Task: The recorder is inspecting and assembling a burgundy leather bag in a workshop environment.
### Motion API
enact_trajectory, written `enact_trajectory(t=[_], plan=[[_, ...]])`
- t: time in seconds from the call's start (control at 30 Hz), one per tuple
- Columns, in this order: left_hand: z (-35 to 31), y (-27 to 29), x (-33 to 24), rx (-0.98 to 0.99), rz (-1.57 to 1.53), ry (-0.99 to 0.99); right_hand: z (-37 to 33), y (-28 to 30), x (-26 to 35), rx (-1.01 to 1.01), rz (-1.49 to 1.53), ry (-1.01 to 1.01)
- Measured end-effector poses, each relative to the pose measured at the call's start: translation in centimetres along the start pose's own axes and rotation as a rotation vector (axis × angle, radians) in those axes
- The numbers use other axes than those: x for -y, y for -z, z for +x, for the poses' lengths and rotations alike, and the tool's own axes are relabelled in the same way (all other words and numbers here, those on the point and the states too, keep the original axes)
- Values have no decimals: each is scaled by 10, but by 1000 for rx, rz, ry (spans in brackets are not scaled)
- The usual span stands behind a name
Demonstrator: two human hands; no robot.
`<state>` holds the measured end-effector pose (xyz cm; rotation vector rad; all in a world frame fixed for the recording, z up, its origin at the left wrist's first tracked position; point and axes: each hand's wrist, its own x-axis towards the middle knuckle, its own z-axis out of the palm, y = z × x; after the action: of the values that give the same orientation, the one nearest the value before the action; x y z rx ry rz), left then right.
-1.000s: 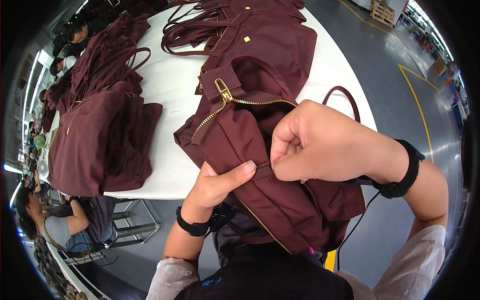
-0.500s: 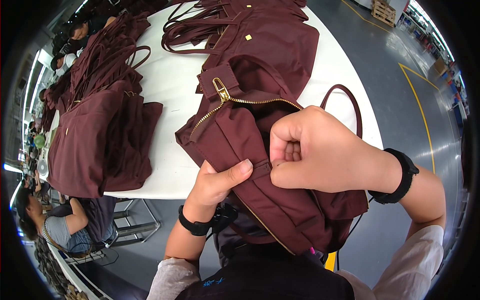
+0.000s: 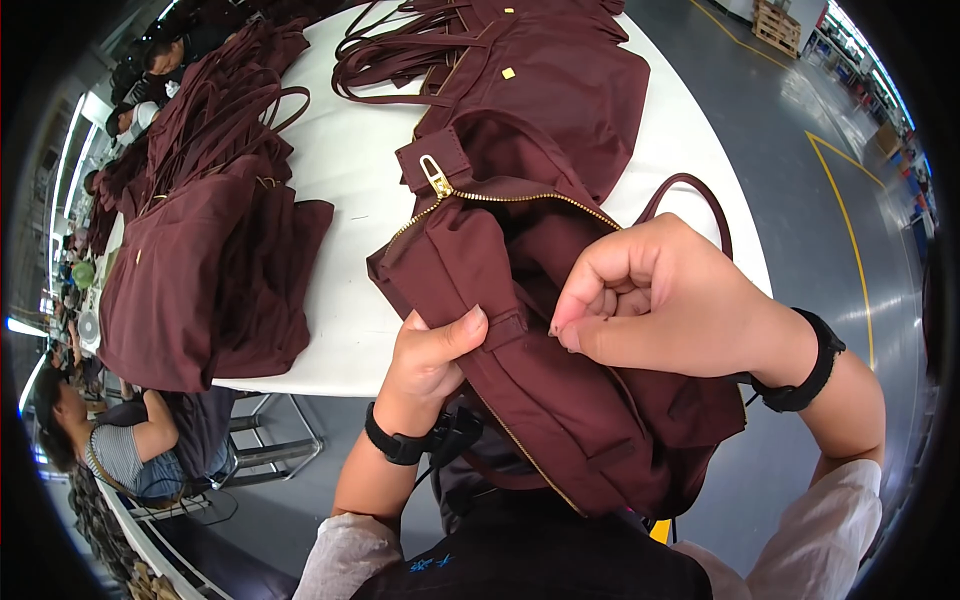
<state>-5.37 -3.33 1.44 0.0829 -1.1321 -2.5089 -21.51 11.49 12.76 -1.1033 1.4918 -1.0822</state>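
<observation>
A maroon fabric bag (image 3: pixel 545 400) leans over the near edge of the table, its brass zipper (image 3: pixel 440 185) pulled apart round the mouth. My left hand (image 3: pixel 432 355) grips the side of the bag, thumb on top beside a small stitched tab (image 3: pixel 505 330) and the other fingers hidden underneath. Just right of that tab, my right hand (image 3: pixel 660 300) is closed in a pinch of thumb and forefinger, slightly off the fabric. A tiny dark speck shows at its fingertips, too small to name.
More maroon bags (image 3: pixel 570 90) lie at the far side of the white table (image 3: pixel 350 250). Another heap of them (image 3: pixel 210 280) is on the left. A seated person (image 3: pixel 130 440) is at the lower left, near a metal stool (image 3: pixel 285 445). A wooden pallet (image 3: pixel 775 25) stands far right.
My right hand has drawn back a little to the right from the tab, its pinched fingertips now apart from the fabric. My left hand has slid slightly left of the tab, keeping its grip.
</observation>
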Motion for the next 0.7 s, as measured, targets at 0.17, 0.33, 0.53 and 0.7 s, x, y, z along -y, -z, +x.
enact_trajectory(t=[0.17,0.33,0.53,0.7], plan=[[1,1,0,24,5,5,4,0,7,21,-54,-155],[0,0,0,26,52,33,8,3,9,57,-38,-199],[-1,-6,-3,31,107,65,11,6,8,82,-68,-204],[-2,-15,-7,10,173,56,13,10,14,146,-145,-215]])
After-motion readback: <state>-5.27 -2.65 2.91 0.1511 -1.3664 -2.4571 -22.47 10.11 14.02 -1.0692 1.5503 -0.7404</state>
